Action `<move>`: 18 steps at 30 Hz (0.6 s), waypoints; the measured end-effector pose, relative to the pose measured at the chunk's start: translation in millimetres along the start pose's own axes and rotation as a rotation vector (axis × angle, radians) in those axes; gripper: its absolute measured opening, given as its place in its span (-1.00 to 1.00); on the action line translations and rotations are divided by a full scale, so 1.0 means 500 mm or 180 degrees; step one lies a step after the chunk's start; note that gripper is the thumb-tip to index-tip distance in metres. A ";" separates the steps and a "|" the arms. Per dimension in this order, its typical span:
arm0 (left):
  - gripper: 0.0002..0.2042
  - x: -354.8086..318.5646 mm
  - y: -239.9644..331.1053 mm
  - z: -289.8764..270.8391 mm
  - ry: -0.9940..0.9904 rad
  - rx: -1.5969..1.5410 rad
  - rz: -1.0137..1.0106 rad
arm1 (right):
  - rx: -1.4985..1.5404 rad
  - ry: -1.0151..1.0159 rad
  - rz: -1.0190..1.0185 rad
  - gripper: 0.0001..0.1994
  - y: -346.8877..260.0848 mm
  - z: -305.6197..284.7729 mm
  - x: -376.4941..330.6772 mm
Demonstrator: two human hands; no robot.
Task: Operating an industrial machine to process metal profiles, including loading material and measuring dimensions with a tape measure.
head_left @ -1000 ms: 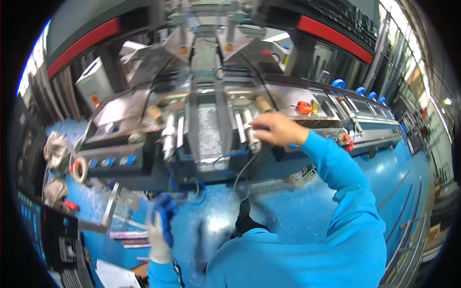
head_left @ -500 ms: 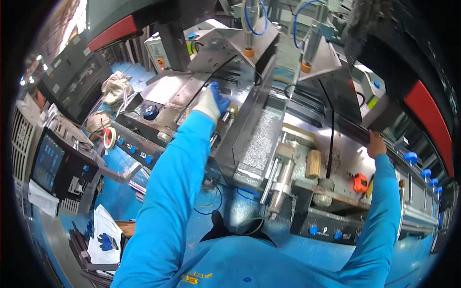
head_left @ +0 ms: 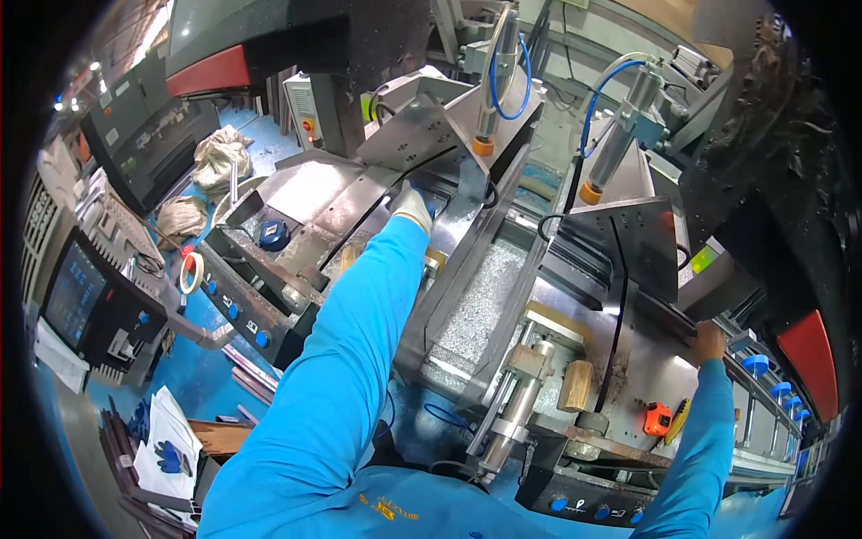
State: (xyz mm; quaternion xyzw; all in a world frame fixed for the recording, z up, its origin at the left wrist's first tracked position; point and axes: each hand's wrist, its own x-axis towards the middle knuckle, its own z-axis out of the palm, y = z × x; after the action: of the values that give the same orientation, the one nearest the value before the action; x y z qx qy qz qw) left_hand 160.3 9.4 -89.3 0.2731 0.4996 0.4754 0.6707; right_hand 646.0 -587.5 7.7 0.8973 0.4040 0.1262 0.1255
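My left hand, in a white and blue glove, reaches to the slotted metal bed of the left saw-like machine, beside its angled steel guard plate. Its fingers are mostly hidden behind the back of the hand. On the right, my bare right hand is wrapped round the near end of a long dark metal profile. That profile lies across the right machine's bed, in front of another angled guard plate. A wooden block stands by the clamp cylinder between the two beds.
An orange tape measure and a yellow-handled tool lie near my right forearm. A blue tape measure rests on the left bed. Metal chips fill the trough between the machines. A control screen stands at far left.
The view has shifted, with the machines sitting differently in the picture. My left hand has turned so its fingers show less. My right hand stays at the profile's end.
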 end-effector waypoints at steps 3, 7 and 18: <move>-0.69 0.062 0.025 -0.032 0.0481 0.0133 0.0000 | 0.0578 0.1210 -0.0959 -0.72 -0.015 -0.049 0.025; -0.56 0.023 0.084 -0.028 -0.0305 0.0046 -0.1224 | 0.1347 0.0472 -0.0823 -0.74 -0.103 -0.171 -0.016; -0.68 -0.582 0.047 -0.041 -0.1024 -0.1597 -0.0970 | 0.1842 0.1081 -0.2067 -0.51 -0.414 -0.447 -0.075</move>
State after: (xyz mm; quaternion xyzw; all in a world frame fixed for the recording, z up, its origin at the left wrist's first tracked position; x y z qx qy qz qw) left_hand 118.6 -248.4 42.9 0.0931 0.2898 0.4286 0.8507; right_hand 405.4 -455.3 144.5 0.6892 0.6973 0.1076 -0.1648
